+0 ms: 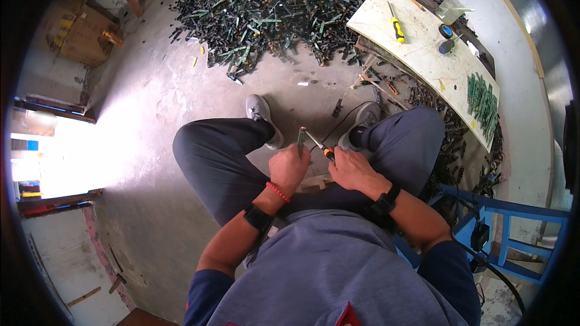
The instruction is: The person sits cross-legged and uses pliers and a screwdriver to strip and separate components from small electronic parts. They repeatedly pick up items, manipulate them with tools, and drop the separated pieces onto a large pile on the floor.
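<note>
Between my knees, my left hand [290, 168] is closed round the lower end of a narrow greenish circuit board strip [301, 139], which points upward. My right hand [352, 170] grips the orange and black handle of what looks like a soldering iron [328, 154]. Its thin metal shaft slants up to the left, and its tip is at or very near the strip's top end, where a small copper-coloured spot shows. Whether they touch is too small to tell. A thin dark cord [343, 122] curves behind the iron.
A large heap of dark and green strips [272, 12] covers the far floor. On the pale board [417, 42] at right lie a yellow screwdriver [396, 29], a blue tape roll [445, 31] and a pile of green strips [482, 101]. A blue stool [525, 214] stands near right.
</note>
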Available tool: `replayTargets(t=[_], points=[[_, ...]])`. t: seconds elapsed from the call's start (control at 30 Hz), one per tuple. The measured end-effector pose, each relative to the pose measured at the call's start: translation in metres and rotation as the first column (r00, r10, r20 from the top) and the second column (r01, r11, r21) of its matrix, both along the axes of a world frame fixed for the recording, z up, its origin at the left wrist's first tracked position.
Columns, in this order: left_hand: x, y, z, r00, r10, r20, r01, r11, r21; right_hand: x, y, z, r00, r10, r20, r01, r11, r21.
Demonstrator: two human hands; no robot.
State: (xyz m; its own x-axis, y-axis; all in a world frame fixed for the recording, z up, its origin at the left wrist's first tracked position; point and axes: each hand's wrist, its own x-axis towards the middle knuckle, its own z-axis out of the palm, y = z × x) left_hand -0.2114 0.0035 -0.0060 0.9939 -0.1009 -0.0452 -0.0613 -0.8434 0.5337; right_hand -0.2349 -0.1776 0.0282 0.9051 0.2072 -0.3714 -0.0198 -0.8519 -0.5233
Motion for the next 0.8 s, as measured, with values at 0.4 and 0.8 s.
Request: replayTargets(t=[0.4, 0.8], points=[[-0.004, 0.001, -0.005, 1.000, -0.002, 0.023, 0.000, 0.998, 0.061, 0.004, 0.001, -0.018, 0.999, 0.031, -0.033, -0.031, 0.999, -0.012], [-0.004, 0.000, -0.076, 0.874, 0.138, -0.467, -0.383, 0.787, -0.484, 0.021, 0.023, 0.037, 0.638, 0.575, -0.512, 0.621, 0.008, 0.784]])
